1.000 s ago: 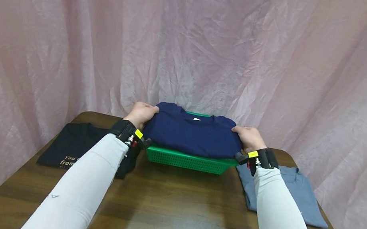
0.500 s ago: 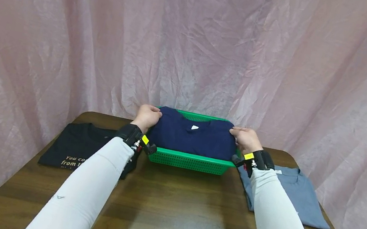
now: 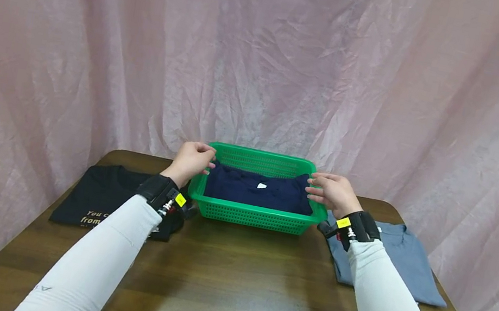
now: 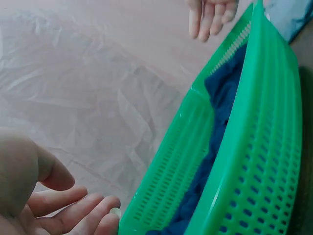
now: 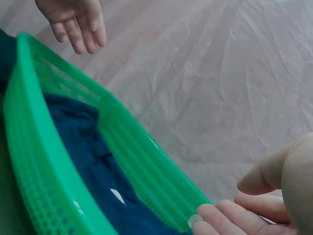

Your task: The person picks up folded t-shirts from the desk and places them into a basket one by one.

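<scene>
Inside the green plastic basket [image 3: 249,216] lies a folded navy T-shirt [image 3: 257,195], its white neck label facing up. At the basket's left end my left hand [image 3: 191,161] hovers by the rim with relaxed fingers, holding nothing. My right hand [image 3: 333,191] is at the opposite end, fingers loosely extended over the rim, also without the shirt. In the left wrist view the navy T-shirt [image 4: 222,98] sits below the basket rim, apart from the left hand [image 4: 54,196]. The right wrist view has the right hand [image 5: 264,196] beside the basket's edge, thumb and fingers parted.
A folded black T-shirt [image 3: 99,196] with gold lettering lies at the left of the wooden table [image 3: 228,284]. To the right is a folded grey-blue T-shirt [image 3: 404,264], partly behind the right forearm. A pink curtain [image 3: 275,61] hangs behind the table.
The navy T-shirt has gone down from above the rim into the basket. Both hands have let go of it, and their fingers have loosened at the basket's ends.
</scene>
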`<action>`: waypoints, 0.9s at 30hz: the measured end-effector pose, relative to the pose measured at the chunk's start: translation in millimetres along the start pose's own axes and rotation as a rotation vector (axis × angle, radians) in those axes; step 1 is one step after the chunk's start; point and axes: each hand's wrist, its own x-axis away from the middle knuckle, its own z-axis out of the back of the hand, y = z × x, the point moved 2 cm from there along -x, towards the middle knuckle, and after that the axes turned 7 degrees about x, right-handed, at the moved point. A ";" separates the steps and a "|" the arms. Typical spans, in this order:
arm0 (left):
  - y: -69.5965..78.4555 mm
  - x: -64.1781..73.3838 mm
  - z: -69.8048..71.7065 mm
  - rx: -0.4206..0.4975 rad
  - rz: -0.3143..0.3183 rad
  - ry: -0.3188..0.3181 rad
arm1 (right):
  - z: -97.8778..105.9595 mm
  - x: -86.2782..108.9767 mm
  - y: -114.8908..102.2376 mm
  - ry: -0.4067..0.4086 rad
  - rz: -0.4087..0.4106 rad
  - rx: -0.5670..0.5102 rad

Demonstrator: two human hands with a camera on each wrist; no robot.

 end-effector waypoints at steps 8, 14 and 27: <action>1.1 27.2 3.3 0.015 -0.015 -0.092 | -18.1 23.0 -3.2 -0.100 0.090 0.047; -1.2 48.4 15.2 0.011 -0.036 -0.147 | -39.6 44.2 -8.2 -0.174 0.142 0.024; -26.3 93.4 45.1 0.035 -0.014 -0.206 | -95.2 77.1 -7.8 -0.360 0.189 0.031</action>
